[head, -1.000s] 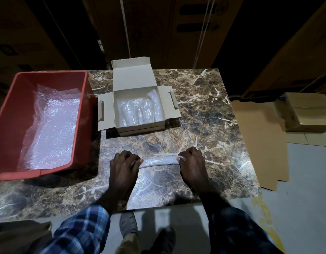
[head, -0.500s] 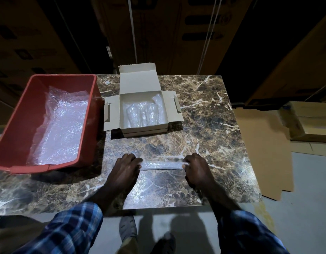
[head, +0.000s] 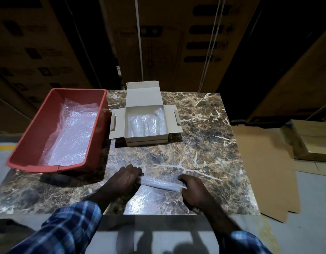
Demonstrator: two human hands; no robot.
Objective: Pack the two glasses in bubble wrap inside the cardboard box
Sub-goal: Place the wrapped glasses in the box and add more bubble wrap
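both hands grip a roll of bubble wrap (head: 161,184) on the tabletop (head: 210,143), left hand (head: 124,179) curled over one end, right hand (head: 192,189) over the other. its long axis runs left to right between them. the box (head: 146,123), two glasses (head: 145,126) inside, sits beyond, slightly nearer the left hand.

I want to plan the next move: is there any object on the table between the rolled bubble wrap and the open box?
Nothing visible: only bare table lies between the bubble wrap roll and the cardboard box.
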